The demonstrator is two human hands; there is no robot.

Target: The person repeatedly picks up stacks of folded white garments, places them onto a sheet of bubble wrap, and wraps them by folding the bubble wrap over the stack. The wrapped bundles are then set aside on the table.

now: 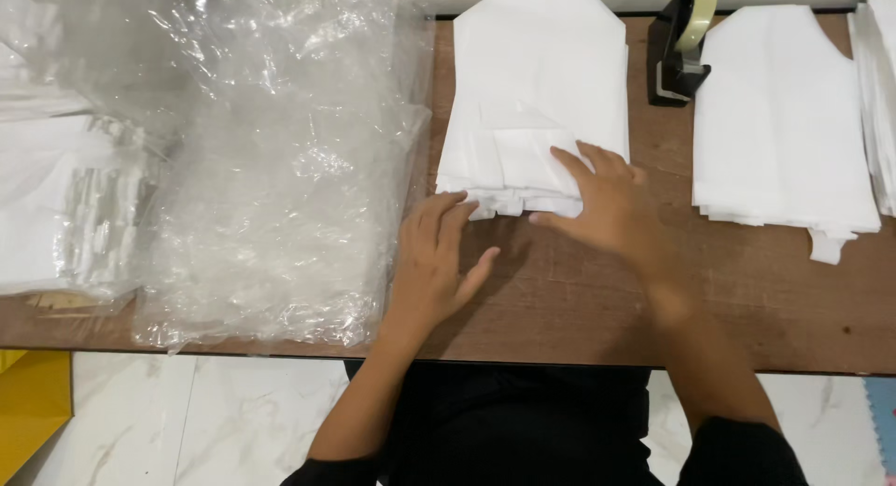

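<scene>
A stack of folded white fabric pieces [537, 85] lies on the brown wooden table [728, 290], straight ahead of me. My right hand [607, 206] rests flat on the near right corner of that stack, fingers spread over the top piece. My left hand [439, 253] lies palm down on the table just left of the stack's near edge, fingertips touching the folded bottom edge. Neither hand grips anything.
A heap of clear plastic bags [271, 159] covers the table's left half, with bagged white items [56, 197] at the far left. A black tape dispenser [677, 52] stands behind, and two more white fabric stacks [779, 122] lie at the right.
</scene>
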